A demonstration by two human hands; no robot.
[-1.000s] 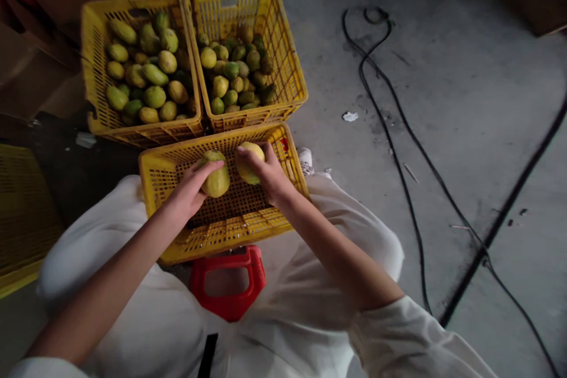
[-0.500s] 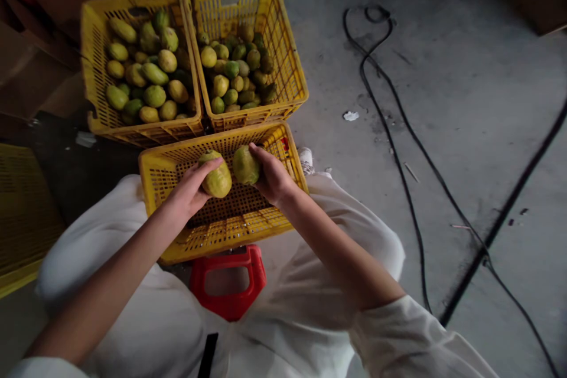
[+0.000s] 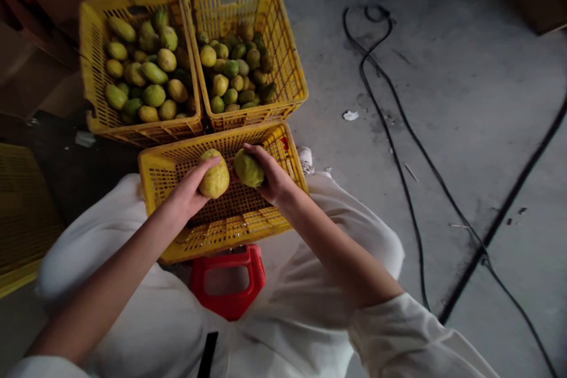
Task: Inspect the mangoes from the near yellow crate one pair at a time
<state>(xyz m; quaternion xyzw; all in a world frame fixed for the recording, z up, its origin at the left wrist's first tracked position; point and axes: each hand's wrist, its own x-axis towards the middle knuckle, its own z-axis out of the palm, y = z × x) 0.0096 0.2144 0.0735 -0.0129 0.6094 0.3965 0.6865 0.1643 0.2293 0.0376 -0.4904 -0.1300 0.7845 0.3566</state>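
Observation:
My left hand (image 3: 191,192) is closed round a bumpy, yellow, lemon-like fruit (image 3: 215,178), its thumb lying along the top. A greener fruit (image 3: 248,168) sits in my right hand (image 3: 273,178), with the thumb over its upper side. The two fruits are side by side with a narrow gap between them. Both hands are above a small yellow plastic crate (image 3: 155,192) between my knees. Through the part of its slotted bottom that shows, no fruit is visible.
Behind it stand two larger yellow crates, a left one (image 3: 91,65) and a right one (image 3: 290,50), each with many yellow and green fruits. A red plastic handle or stool part (image 3: 250,283) is between my legs. Black cables (image 3: 398,153) cross the floor on the right; cardboard (image 3: 26,71) lies left.
The fruit in my right hand has turned, showing a different side, and shifted slightly right. My left hand's fruit has turned a little as well. Both hands keep their hold.

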